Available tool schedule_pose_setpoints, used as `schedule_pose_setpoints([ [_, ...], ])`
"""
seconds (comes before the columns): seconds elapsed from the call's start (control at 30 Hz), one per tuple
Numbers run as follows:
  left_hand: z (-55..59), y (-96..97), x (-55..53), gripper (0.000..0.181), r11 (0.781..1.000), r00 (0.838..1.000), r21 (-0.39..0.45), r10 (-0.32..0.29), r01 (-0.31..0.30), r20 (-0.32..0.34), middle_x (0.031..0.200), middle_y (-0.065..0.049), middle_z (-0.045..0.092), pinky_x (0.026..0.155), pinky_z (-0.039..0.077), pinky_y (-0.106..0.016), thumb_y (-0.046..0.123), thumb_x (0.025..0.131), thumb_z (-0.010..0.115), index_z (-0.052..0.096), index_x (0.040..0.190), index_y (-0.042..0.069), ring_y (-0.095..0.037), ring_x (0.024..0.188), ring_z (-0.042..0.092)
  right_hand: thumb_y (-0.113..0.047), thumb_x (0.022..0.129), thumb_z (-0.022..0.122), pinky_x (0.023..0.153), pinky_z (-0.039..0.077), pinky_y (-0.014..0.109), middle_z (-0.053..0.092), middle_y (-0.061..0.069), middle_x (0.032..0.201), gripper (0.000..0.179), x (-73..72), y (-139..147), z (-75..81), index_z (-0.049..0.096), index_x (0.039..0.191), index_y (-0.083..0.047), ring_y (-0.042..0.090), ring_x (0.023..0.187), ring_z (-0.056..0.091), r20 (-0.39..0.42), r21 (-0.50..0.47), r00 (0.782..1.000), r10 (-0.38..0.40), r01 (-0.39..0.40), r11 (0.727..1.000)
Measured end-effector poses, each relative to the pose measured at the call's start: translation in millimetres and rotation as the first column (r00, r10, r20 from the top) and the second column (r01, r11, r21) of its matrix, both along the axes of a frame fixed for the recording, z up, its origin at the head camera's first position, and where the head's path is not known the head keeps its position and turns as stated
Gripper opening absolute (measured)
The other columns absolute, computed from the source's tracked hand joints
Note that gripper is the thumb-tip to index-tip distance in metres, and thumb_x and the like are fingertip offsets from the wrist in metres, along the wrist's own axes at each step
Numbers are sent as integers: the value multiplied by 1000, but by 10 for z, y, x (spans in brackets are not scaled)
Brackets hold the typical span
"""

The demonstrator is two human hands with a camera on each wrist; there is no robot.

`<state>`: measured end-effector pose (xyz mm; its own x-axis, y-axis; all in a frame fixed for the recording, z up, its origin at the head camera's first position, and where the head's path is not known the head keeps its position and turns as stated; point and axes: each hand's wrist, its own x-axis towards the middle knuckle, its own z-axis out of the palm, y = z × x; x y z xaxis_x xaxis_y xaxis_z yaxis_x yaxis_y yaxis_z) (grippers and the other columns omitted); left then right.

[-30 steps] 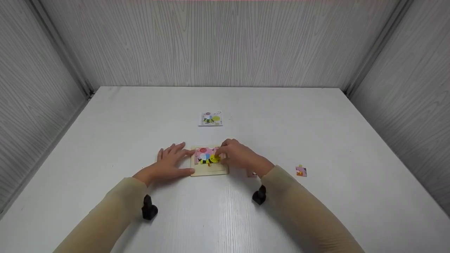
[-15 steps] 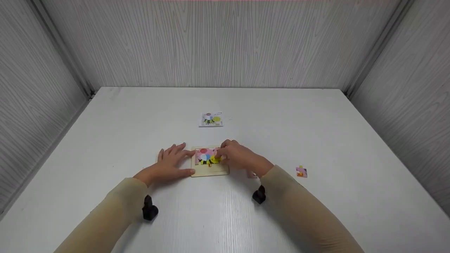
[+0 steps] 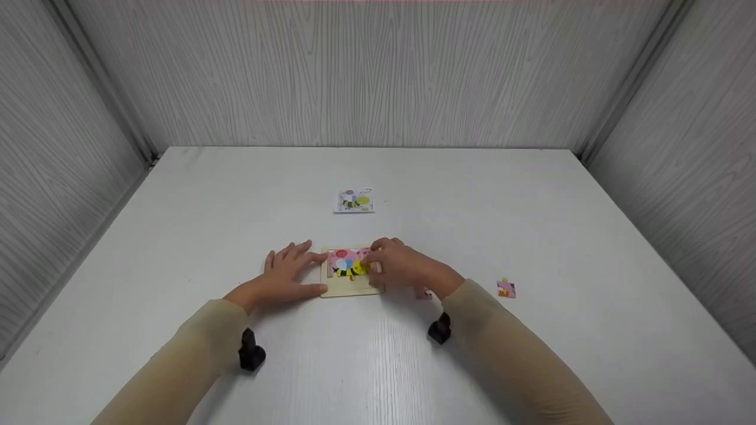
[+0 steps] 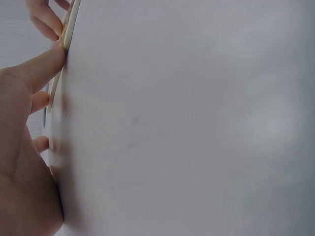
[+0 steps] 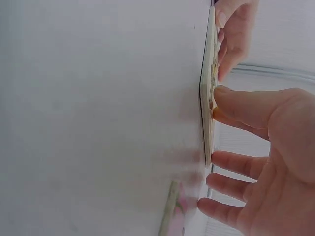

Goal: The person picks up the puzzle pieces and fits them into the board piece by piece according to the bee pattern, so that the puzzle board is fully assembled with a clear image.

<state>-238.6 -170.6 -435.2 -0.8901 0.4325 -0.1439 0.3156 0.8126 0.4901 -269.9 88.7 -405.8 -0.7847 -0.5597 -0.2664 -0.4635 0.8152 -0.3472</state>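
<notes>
In the head view a wooden puzzle tray lies at mid-table, its upper part filled with pieces of a pink, yellow and black bee picture. My left hand is spread on the tray's left side, thumb at the near corner and index finger at the upper left edge. Over the picture's right side is my right hand; its thumb and index fingertip touch the yellow part and hide some of it. In the right wrist view its other fingers are extended by the tray's edge and the table.
A loose pink puzzle piece lies to the right. Another piece is partly covered by my right hand and wrist. Behind the tray lies a square picture card with the same bee. Grey wood-grain panels enclose the table's back and sides.
The right hand and wrist have shifted very slightly toward the right and near side, with thumb and index finger still at the yellow part. The left hand and tray stay put.
</notes>
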Motion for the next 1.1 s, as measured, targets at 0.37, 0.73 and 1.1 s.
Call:
schedule_pose_setpoints([
  [0.37, -32, 28, -8, 73, 1000, 1000, -1, 3, -3, -10, 155, -11, 9, 103, -9, -60, 61, 82, 55, 35, 144, 27, -38, 139, -3, -27, 90, 62, 102, 34, 38, 49, 9, 130, 34, 40, 179, 101, 62, 122, -13, 25, 123, 39, -55, -109, 997, 50, -56, 992],
  [0.73, 2, 7, 9, 72, 1000, 1000, -10, 8, -9, -6, 155, -11, 7, 103, -10, -61, 59, 83, 56, 34, 144, 28, -38, 139, -3, -23, 89, 63, 99, 37, 35, 54, 6, 124, 30, 90, 464, 101, 64, 115, -9, 23, 120, 43, -52, -115, 999, 9, -15, 993],
  [1.1, -5, -12, 14, 73, 1000, 1000, -12, 8, -8, -1, 155, -9, 7, 103, -9, -61, 61, 82, 55, 33, 144, 31, -37, 139, -3, -17, 85, 67, 96, 39, 38, 58, 8, 116, 30, 218, 789, 92, 64, 111, -2, 25, 114, 48, -90, -177, 996, 28, -44, 983],
])
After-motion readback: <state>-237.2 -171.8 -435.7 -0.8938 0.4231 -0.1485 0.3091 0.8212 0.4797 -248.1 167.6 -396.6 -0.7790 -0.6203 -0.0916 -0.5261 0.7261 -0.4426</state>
